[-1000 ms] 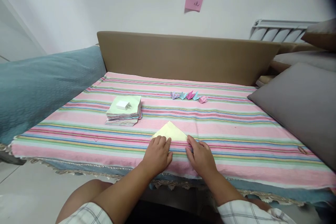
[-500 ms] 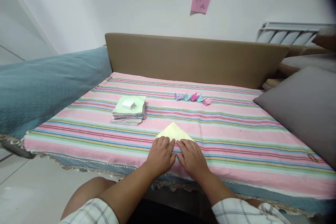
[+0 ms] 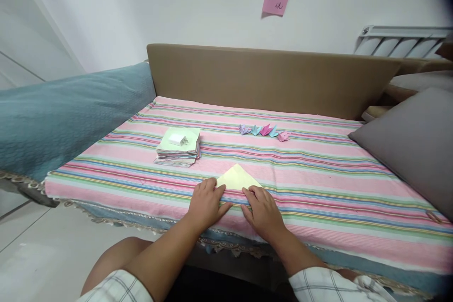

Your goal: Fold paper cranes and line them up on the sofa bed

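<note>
1. Two hands lie flat on the near edge of the yellow paper triangle (image 3: pixel 238 179), which rests on the striped cloth (image 3: pixel 318 170) just ahead of us: our left hand (image 3: pixel 206 204) at its left corner, our right hand (image 3: pixel 262 210) at its right. The fingers of both are held together and pressed down, gripping nothing.
2. We judge the paper light, thin and easily creased, likely to slide on the fabric; its long folded edge or the corners are the best places to hold.
3. Its apex points away from us toward the sofa back (image 3: pixel 269 75); the long axis runs left to right along the stripes.
</note>
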Demonstrator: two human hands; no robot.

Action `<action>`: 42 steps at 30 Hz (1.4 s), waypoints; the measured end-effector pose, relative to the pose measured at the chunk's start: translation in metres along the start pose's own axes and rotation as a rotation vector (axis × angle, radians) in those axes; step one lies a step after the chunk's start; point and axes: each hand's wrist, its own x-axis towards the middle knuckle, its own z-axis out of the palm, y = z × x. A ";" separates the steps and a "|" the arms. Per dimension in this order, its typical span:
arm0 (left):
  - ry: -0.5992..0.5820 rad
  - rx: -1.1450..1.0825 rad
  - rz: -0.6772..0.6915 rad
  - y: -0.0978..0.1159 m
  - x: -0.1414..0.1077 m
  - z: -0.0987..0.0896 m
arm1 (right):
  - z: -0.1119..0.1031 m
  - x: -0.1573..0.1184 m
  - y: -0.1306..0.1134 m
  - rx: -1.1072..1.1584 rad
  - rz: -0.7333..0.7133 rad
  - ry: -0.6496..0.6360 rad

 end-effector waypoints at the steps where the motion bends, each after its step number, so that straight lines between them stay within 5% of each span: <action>1: -0.012 0.004 -0.013 -0.003 -0.001 -0.003 | 0.000 0.000 0.000 -0.002 -0.002 0.001; 12: -0.082 0.045 -0.130 -0.030 -0.003 -0.024 | -0.001 0.000 0.001 -0.011 -0.009 0.003; 16: 0.051 0.074 -0.187 -0.027 -0.002 -0.027 | -0.001 0.000 0.001 -0.008 -0.009 0.010; 18: 0.116 0.069 -0.098 -0.017 -0.001 -0.022 | -0.001 0.001 0.000 -0.005 -0.008 0.003; 21: 0.053 0.007 0.171 0.004 -0.001 -0.007 | -0.001 0.001 0.000 -0.007 0.002 -0.012; 23: 0.031 -0.016 0.218 0.017 0.000 0.004 | -0.001 0.001 -0.001 -0.012 0.008 -0.018; 33: -0.026 0.002 0.105 0.028 0.005 0.009 | -0.002 0.001 -0.002 -0.047 0.007 0.010; 42: -0.061 -0.021 0.006 0.009 0.005 -0.001 | -0.014 -0.007 0.020 -0.086 0.083 -0.011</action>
